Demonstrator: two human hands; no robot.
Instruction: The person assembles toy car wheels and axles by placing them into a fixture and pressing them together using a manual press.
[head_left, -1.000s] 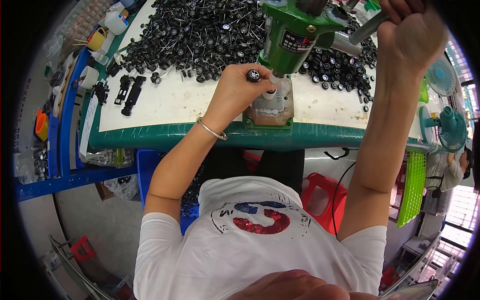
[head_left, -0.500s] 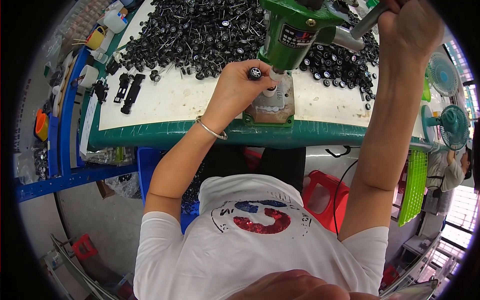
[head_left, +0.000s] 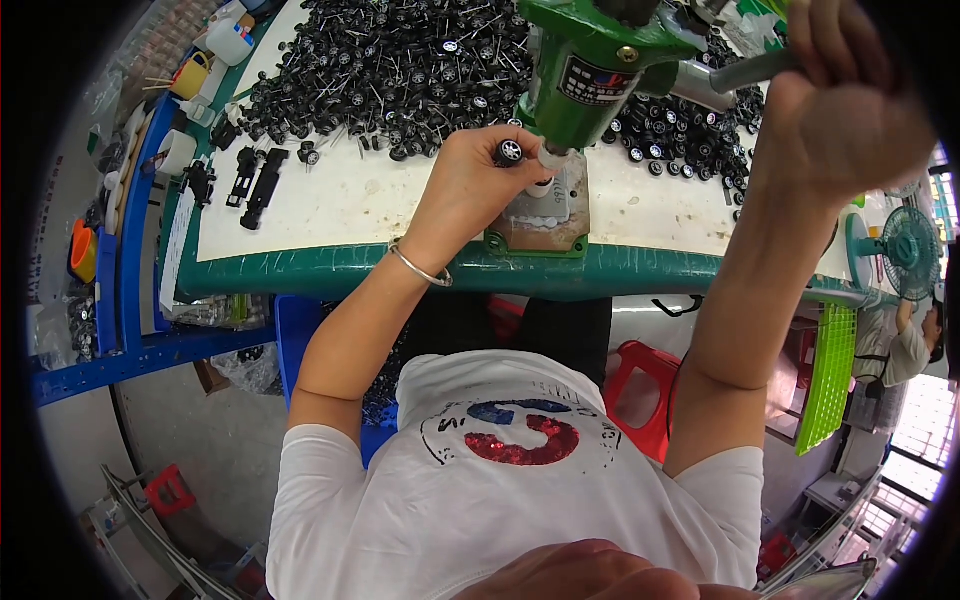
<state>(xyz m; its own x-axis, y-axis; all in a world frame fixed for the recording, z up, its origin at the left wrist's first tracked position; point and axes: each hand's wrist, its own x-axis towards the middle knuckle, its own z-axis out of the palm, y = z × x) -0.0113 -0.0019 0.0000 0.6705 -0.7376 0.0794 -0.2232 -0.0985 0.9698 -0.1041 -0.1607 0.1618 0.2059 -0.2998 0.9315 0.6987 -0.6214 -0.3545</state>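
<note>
Under the ram of a green hand press (head_left: pixel 580 105), my left hand (head_left: pixel 470 180) is closed with a small black toy wheel (head_left: pixel 509 152) with a silver hub held at its fingers. Its fingertips are beside the press's pale tip, above a white fixture (head_left: pixel 542 188) on the metal base; whatever sits between tip and fixture is mostly hidden by the fingers. My right hand (head_left: pixel 845 125), smeared by motion, is wrapped round the grey press lever (head_left: pixel 752 70) at the upper right.
Behind the press lies a large heap of black wheels with axles (head_left: pixel 390 70); more loose wheels (head_left: pixel 665 140) lie to its right. Black chassis parts (head_left: pixel 264 188) are on the left of the table. Green fans (head_left: pixel 908 250) stand at right, a red stool (head_left: pixel 640 395) below.
My right hand has pulled the lever down and outward to the right, toward me. My left hand stays at the press, with the ram tip near its fingers.
</note>
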